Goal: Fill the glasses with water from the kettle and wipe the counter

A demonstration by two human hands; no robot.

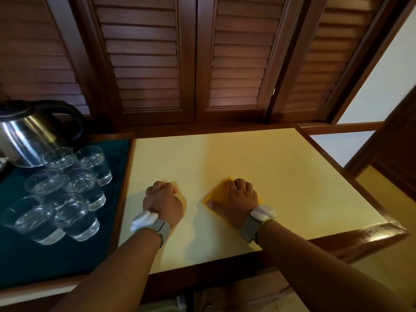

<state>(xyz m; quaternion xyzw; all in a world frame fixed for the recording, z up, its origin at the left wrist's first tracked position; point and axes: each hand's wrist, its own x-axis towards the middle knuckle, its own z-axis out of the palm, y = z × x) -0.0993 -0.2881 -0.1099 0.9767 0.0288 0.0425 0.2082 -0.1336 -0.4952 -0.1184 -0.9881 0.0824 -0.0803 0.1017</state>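
A steel kettle (29, 136) with a black handle stands at the far left on a dark green tray (33, 262). Several clear glasses (67, 190) holding water are clustered in front of it. On the pale yellow counter (281, 176), my right hand (238, 199) presses a folded yellow cloth (217, 192), fingers curled over it and thumb stretched along its near edge. My left hand (163, 199) rests on the counter as a fist, holding nothing, a short way right of the tray.
Brown louvred wooden shutters (202, 64) rise behind the counter. A dark wooden rim (364, 235) borders the counter's right and near edges. Both wrists wear grey bands with white devices.
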